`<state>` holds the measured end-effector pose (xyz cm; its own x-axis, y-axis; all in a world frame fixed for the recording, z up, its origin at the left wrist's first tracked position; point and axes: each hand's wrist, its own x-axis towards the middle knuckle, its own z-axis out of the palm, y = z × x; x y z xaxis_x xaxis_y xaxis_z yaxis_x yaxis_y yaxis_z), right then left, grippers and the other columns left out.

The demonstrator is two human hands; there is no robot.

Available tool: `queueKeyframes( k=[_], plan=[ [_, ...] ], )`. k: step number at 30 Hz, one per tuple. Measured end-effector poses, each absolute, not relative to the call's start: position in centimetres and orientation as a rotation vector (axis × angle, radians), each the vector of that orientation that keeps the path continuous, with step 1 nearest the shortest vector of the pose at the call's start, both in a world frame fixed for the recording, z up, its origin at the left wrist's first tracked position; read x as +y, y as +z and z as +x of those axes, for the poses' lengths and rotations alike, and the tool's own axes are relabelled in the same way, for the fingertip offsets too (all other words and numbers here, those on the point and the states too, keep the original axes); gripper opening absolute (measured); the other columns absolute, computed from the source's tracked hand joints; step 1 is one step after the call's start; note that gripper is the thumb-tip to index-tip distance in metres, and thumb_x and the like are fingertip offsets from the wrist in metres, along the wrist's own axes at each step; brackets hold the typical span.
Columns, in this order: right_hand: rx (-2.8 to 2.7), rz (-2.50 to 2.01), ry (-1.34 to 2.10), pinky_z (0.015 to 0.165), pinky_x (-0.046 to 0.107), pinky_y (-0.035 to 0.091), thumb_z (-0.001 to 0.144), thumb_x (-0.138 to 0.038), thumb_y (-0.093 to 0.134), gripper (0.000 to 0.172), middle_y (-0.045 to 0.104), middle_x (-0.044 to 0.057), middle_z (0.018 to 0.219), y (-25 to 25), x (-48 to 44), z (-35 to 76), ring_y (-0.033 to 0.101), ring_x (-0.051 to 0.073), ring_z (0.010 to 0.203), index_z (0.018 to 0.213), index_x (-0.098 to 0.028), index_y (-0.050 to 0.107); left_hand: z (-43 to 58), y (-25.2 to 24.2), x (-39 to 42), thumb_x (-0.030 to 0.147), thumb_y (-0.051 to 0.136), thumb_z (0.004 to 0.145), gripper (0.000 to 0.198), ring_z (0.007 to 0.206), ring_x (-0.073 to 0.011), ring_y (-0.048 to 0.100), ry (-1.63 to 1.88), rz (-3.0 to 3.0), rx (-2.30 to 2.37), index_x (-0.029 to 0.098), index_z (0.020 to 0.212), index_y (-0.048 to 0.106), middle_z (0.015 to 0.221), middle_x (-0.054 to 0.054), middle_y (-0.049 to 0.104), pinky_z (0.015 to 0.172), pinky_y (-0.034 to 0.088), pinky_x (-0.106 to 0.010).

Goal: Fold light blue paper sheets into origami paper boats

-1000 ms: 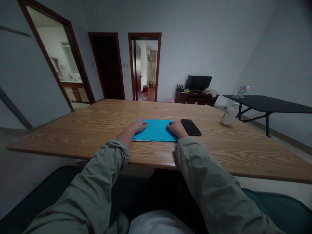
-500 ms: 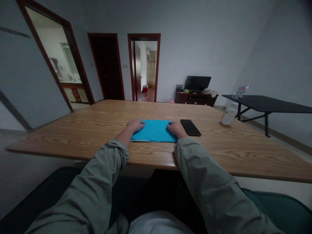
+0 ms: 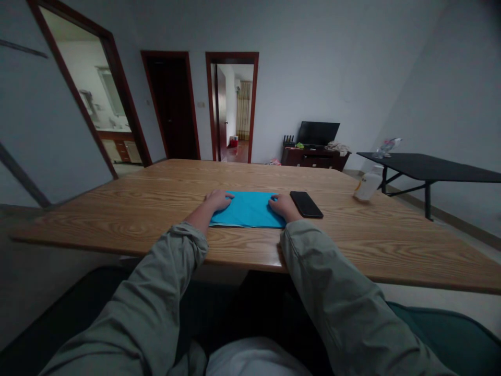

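Note:
A bright blue folded sheet (image 3: pixel 250 210) lies flat on the wooden table in front of me, its near edge showing more than one layer. Whether it is cloth or paper, I cannot tell. My left hand (image 3: pixel 217 199) rests on its left side, fingers laid over the edge and pointing inward. On the opposite side, my right hand (image 3: pixel 283 206) lies on the right edge, with thumb and fingers a little apart. Both hands are open and press lightly from above. A black phone (image 3: pixel 306 204) lies just right of my right hand.
The wooden table (image 3: pixel 164 183) spreads wide to both sides. Toward its far right stands a translucent white bottle (image 3: pixel 367 185). Beyond it is a black folding table (image 3: pixel 434 166) with a clear plastic item on top. A television (image 3: pixel 319 134) stands on a cabinet by the wall.

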<state>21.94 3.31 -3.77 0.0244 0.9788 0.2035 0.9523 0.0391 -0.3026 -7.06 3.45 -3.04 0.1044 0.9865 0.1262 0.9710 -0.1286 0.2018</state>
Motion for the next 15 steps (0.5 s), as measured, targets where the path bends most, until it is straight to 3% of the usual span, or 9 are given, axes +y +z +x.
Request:
queueKeyframes(
  k=[9, 15],
  plan=[
    [-1.974, -1.956, 0.115, 0.097, 0.031, 0.044, 0.086, -0.041, 0.048, 0.05, 0.066, 0.013, 0.128, -3.86, 3.47, 21.99, 0.062, 0.026, 0.116, 0.129, -0.022, 0.066, -7.13, -2.49, 2.85, 0.04, 0.045, 0.087, 0.045, 0.131, -0.0341, 0.046, 0.325, 2.165, 2.168, 0.041, 0.129, 0.062, 0.141, -0.002, 0.056, 0.107, 0.034, -0.059],
    [-1.974, -1.961, 0.126, 0.096, 0.031, 0.045, 0.086, -0.041, 0.05, 0.051, 0.067, 0.013, 0.127, -3.83, 3.47, 22.05, 0.062, 0.026, 0.115, 0.13, -0.022, 0.065, -6.65, -3.03, 2.9, 0.032, 0.039, 0.092, 0.047, 0.147, -0.0325, 0.023, 0.321, 2.357, 2.016, 0.046, 0.133, 0.056, 0.158, 0.004, 0.034, 0.114, 0.02, -0.062]
  ],
)
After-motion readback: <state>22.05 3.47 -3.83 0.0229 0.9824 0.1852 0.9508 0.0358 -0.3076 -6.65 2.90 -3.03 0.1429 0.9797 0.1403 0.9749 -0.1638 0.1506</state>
